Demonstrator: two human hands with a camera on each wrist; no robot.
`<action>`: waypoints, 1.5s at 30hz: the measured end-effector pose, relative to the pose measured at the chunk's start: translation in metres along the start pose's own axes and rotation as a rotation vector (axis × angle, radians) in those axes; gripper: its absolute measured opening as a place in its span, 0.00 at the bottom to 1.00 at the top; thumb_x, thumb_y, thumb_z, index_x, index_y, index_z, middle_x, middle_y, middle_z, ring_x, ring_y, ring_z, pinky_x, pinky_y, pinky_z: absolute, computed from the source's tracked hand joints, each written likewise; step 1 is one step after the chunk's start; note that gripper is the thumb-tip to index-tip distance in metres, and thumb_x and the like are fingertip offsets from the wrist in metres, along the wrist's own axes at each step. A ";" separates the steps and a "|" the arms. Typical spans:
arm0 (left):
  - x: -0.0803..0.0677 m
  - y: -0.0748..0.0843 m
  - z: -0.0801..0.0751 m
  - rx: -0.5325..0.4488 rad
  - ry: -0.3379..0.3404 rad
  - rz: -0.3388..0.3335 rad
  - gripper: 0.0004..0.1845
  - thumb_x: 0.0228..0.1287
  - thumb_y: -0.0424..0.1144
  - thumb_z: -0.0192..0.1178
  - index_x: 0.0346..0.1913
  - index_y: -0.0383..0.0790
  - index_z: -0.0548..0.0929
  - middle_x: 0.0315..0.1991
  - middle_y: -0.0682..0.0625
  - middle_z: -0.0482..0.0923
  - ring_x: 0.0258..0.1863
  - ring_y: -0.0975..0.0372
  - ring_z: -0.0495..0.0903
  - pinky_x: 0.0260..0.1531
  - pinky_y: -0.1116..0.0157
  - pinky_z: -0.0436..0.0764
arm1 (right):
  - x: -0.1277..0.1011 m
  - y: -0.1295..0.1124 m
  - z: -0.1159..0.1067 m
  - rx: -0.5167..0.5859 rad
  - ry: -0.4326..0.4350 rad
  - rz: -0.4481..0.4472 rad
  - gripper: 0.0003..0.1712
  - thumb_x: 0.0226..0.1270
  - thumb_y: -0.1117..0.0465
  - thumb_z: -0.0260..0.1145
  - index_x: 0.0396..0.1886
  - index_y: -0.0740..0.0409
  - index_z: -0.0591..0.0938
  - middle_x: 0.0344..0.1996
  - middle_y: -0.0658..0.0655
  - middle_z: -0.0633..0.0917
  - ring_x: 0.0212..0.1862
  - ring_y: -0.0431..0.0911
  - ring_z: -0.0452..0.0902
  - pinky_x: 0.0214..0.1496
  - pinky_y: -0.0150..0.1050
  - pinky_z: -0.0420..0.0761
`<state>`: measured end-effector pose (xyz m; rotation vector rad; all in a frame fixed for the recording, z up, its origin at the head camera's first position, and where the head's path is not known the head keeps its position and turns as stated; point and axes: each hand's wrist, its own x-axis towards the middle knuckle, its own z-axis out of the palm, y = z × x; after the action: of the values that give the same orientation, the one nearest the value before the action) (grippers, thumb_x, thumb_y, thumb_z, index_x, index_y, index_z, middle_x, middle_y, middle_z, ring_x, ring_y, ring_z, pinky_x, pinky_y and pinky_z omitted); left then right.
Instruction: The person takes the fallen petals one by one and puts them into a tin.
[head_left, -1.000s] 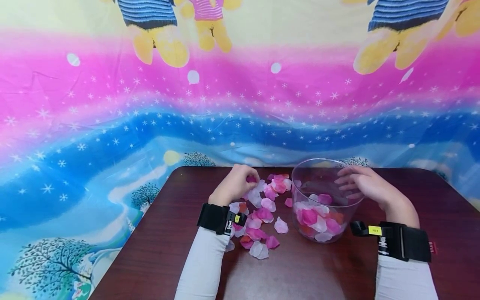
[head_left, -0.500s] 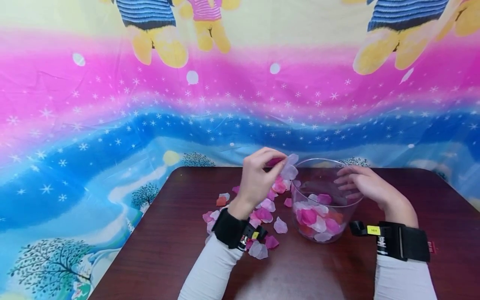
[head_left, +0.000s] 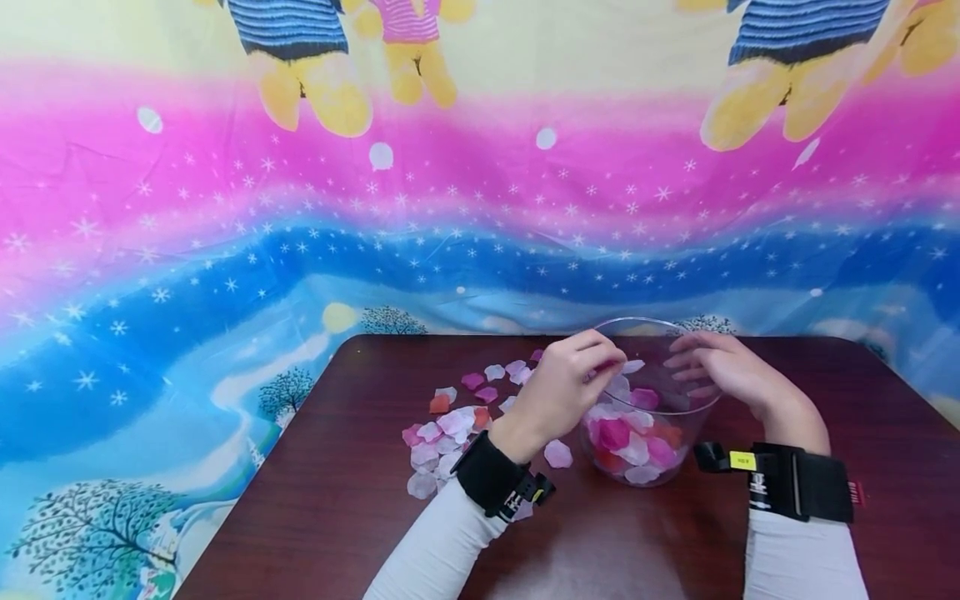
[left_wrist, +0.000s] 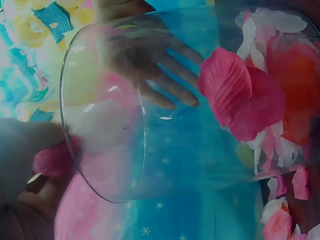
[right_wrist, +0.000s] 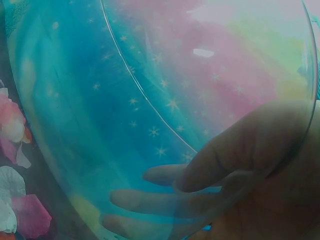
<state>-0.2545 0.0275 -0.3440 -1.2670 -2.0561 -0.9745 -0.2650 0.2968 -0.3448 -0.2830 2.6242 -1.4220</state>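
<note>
In the head view, my left hand (head_left: 568,385) is over the near-left rim of a clear plastic bucket (head_left: 701,421), pinching artificial flower petals. One pink petal (left_wrist: 54,160) shows between its thumb and fingers in the left wrist view. Just below these fingers, a pale petal (head_left: 619,387) is inside the bucket. My right hand (head_left: 731,371) rests against the bucket's right side, its fingers spread and fairly straight along the wall. Pink, white and orange-red petals (head_left: 613,434) fill the bucket's lower part.
Loose petals (head_left: 423,456) lie scattered on the dark wooden table (head_left: 315,492) left of the bucket, some hidden behind my left forearm. A single pale pink petal (head_left: 557,454) lies close to the bucket. A printed cloth (head_left: 480,192) hangs behind the table.
From the loose petals, my left hand has lifted pink and pale petals and carried them right to the bucket's rim. The right hand and bucket stay in place.
</note>
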 end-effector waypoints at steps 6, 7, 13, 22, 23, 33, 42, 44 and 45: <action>-0.002 0.000 -0.001 -0.020 -0.111 -0.036 0.11 0.65 0.31 0.70 0.50 0.38 0.88 0.46 0.49 0.86 0.47 0.63 0.84 0.53 0.80 0.75 | 0.001 -0.001 0.002 0.007 -0.004 -0.004 0.25 0.80 0.65 0.40 0.70 0.75 0.65 0.63 0.78 0.75 0.61 0.69 0.77 0.51 0.52 0.86; -0.002 0.000 -0.002 -0.031 -0.120 -0.039 0.12 0.65 0.31 0.69 0.51 0.38 0.88 0.47 0.49 0.86 0.48 0.63 0.84 0.53 0.80 0.76 | 0.001 -0.001 0.002 0.008 -0.004 -0.006 0.25 0.80 0.65 0.41 0.70 0.75 0.65 0.63 0.78 0.75 0.61 0.69 0.77 0.51 0.52 0.86; -0.001 -0.003 -0.004 -0.067 -0.186 -0.024 0.13 0.69 0.34 0.68 0.55 0.40 0.87 0.51 0.50 0.85 0.54 0.67 0.81 0.57 0.79 0.74 | 0.002 -0.001 0.002 0.010 -0.007 -0.006 0.25 0.80 0.65 0.41 0.70 0.75 0.64 0.63 0.78 0.75 0.61 0.69 0.77 0.52 0.52 0.86; 0.000 -0.005 -0.013 -0.107 -0.203 0.007 0.14 0.69 0.35 0.67 0.56 0.40 0.86 0.53 0.51 0.84 0.54 0.70 0.79 0.55 0.79 0.74 | 0.003 0.000 0.002 0.001 -0.008 -0.002 0.26 0.81 0.64 0.40 0.71 0.73 0.64 0.63 0.77 0.75 0.61 0.69 0.77 0.53 0.53 0.85; 0.000 -0.006 -0.016 -0.109 -0.192 0.011 0.14 0.70 0.35 0.67 0.56 0.40 0.86 0.53 0.51 0.84 0.54 0.70 0.79 0.55 0.78 0.75 | 0.003 0.000 0.002 0.002 -0.008 -0.001 0.26 0.81 0.64 0.40 0.71 0.73 0.64 0.63 0.77 0.75 0.61 0.68 0.77 0.53 0.53 0.85; -0.009 -0.032 -0.063 -0.068 -0.063 -0.128 0.11 0.71 0.38 0.66 0.53 0.41 0.87 0.52 0.51 0.84 0.58 0.65 0.79 0.62 0.70 0.75 | 0.002 -0.001 0.000 -0.013 -0.020 -0.016 0.25 0.80 0.66 0.38 0.69 0.75 0.64 0.62 0.78 0.76 0.61 0.69 0.77 0.51 0.51 0.86; -0.027 -0.072 -0.070 0.018 -0.259 -0.400 0.08 0.69 0.34 0.67 0.49 0.39 0.88 0.46 0.49 0.85 0.44 0.59 0.82 0.49 0.61 0.82 | -0.004 -0.003 -0.005 -0.070 -0.016 -0.027 0.24 0.79 0.68 0.39 0.68 0.77 0.65 0.61 0.79 0.76 0.60 0.70 0.77 0.47 0.49 0.86; -0.032 -0.081 -0.062 0.058 -0.342 -0.453 0.09 0.69 0.34 0.67 0.49 0.38 0.88 0.44 0.47 0.85 0.41 0.59 0.82 0.45 0.63 0.82 | -0.004 -0.003 -0.005 -0.076 -0.018 -0.019 0.25 0.79 0.67 0.39 0.68 0.77 0.65 0.61 0.79 0.76 0.61 0.70 0.77 0.47 0.48 0.86; -0.034 -0.085 -0.058 0.082 -0.382 -0.477 0.09 0.69 0.34 0.67 0.50 0.38 0.88 0.44 0.47 0.85 0.41 0.60 0.82 0.44 0.63 0.82 | -0.005 -0.003 -0.005 -0.080 -0.019 -0.016 0.25 0.79 0.67 0.39 0.68 0.77 0.65 0.62 0.79 0.76 0.61 0.71 0.76 0.48 0.49 0.86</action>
<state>-0.3131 -0.0620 -0.3599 -0.9946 -2.7502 -0.8777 -0.2611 0.3003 -0.3401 -0.3255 2.6730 -1.3139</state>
